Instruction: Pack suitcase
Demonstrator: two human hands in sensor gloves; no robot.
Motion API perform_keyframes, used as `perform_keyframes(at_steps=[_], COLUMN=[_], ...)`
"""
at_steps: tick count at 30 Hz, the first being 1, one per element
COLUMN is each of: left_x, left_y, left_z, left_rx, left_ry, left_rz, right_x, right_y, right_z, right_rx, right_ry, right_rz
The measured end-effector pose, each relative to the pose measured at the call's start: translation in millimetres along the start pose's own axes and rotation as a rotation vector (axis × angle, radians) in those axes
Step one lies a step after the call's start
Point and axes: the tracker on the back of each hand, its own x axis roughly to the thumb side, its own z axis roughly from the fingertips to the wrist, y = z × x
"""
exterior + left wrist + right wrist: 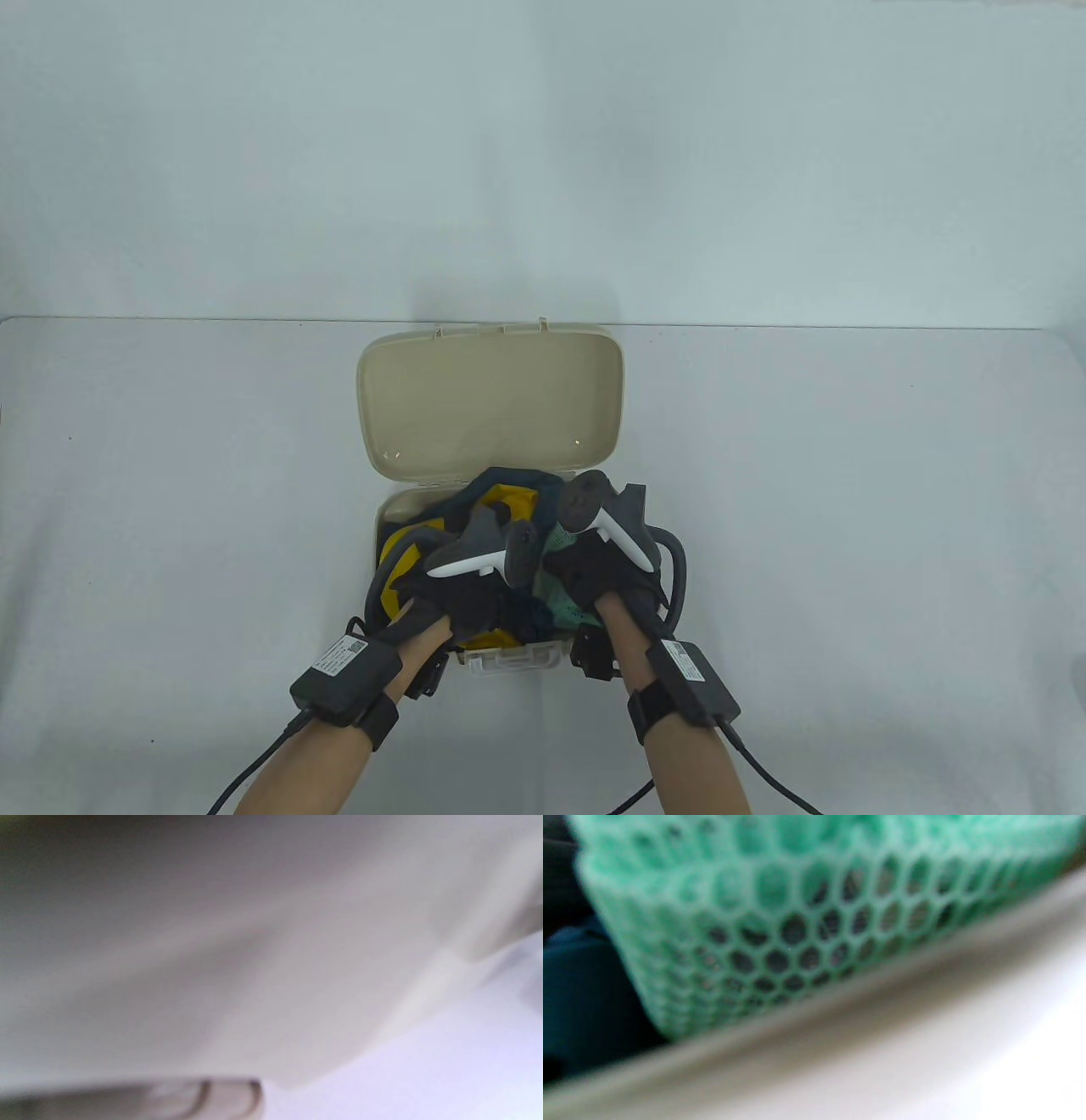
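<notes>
Table view: beige suitcase sits lid-up at the worktop near edge, stuffed with yellow, navy and green mesh clothes. Left hand and right hand both on the pile; can't tell finger state.
Left wrist view: blurred beige suitcase wall.
Right wrist view: green mesh fabric against the suitcase rim.

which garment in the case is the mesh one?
The mint-green one, under the right hand by the suitcase right wall. Its honeycomb holes show; the yellow piece and dark blue piece look solid.
</notes>
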Motion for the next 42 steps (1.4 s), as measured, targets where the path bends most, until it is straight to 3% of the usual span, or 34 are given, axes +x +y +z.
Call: perform_keyframes(at_steps=[4,9,15,19,21,24,32,38,42], left_x=[-0.2,-9.4,-33.8,-59.8,-69.2,-72.2,-63.9,-55.6,-56.3], left_y=[0.9,13.7,43.8,47.9,39.0,20.8,-2.6,-5.1,-7.1], left_z=[-0.4,5.2,50.7,72.2,71.4,62.0,36.3,30.9,31.1], left_rx=[0.001,0.045,0.182,0.294,0.263,0.193,0.136,0.121,0.131], left_ry=[-0.024,-0.092,-0.193,-0.132,-0.118,-0.112,-0.040,-0.028,-0.030], left_rz=[0.011,0.059,0.217,0.223,0.246,0.241,0.130,0.039,0.049], right_x=[-5.4,-7.8,-16.1,-17.1,-14.0,-6.6,8.0,16.1,16.9], right_y=[-2.6,-17.3,-65.9,-85.5,-78.6,-54.5,1.9,24.1,27.4], right_z=[-1.1,7.8,34.8,49.1,51.4,48.2,28.4,16.7,15.3], right_rx=[0.036,0.209,0.090,-0.093,-0.096,-0.012,0.044,0.047,0.038], right_ry=[-0.015,-0.179,-0.264,-0.308,-0.359,-0.430,-0.500,-0.454,-0.446], right_rz=[-0.142,-0.325,-0.284,-0.107,0.029,0.159,0.321,0.491,0.499])
